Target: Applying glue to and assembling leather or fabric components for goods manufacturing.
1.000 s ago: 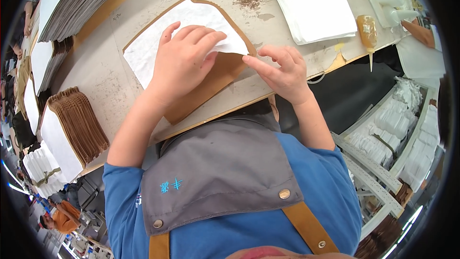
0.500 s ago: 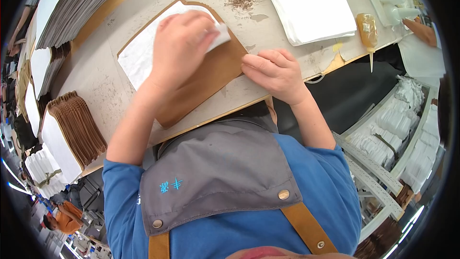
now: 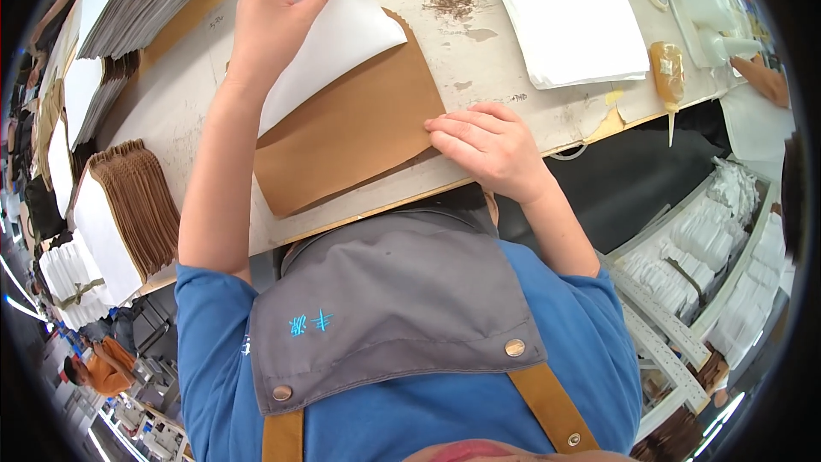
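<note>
L hand [image 3: 272, 24], upper L of frame, pinched white sheet [image 3: 333, 53] by its top; sheet's lower edge slanted up rightwd over brown piece [image 3: 351, 124]. R hand [image 3: 492, 147], R of centre, touched brown's R corner, grip unclear.

The counter [image 3: 175, 111] over there is pale and stained. A brown sheet [image 3: 351, 128] lies near its front edge, brown shreds [image 3: 452, 0] beyond, then a white stack [image 3: 564, 21] and an amber bottle [image 3: 667, 73], nozzle past the edge.
</note>
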`<state>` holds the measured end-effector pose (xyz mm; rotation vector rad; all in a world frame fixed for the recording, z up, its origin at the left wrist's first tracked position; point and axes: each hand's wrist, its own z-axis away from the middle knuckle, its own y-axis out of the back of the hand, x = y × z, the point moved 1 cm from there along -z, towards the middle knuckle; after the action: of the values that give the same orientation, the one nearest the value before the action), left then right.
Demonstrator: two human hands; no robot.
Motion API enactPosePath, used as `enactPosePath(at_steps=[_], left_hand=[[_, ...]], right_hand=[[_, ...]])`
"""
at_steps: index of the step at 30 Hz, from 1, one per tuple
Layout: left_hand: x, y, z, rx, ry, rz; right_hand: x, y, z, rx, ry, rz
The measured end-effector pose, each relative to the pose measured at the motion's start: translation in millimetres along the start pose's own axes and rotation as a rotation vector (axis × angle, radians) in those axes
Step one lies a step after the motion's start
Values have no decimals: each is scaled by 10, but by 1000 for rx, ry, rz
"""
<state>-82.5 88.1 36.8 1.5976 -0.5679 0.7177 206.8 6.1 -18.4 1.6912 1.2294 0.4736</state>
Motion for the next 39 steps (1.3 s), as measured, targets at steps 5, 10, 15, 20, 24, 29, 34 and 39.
enactPosePath(at_steps=[5, 10, 15, 20, 24, 29, 34, 39], left_hand=[[38, 12, 114, -39, -76, 98], [213, 50, 286, -18, -263, -40], [282, 25, 375, -109, -267, 72], [302, -3, 513, -195, -441, 54], [245, 37, 625, -162, -543, 43], [-106, 439, 825, -183, -332, -52], [-748, 755, 1212, -51, -214, -322], [-855, 794, 1390, -36, -49, 10]], right_hand=[[-30, 72, -87, 63, -205, -325], [126, 121, -251, 260, -285, -272], [197, 80, -377, 291, -239, -227], [204, 79, -815, 292, -409, -469], [268, -63, -908, 70, -412, -701], [322, -81, -957, 49, -322, -622], [299, -128, -984, 64, -532, -782], [177, -118, -1187, 64, -477, -842]])
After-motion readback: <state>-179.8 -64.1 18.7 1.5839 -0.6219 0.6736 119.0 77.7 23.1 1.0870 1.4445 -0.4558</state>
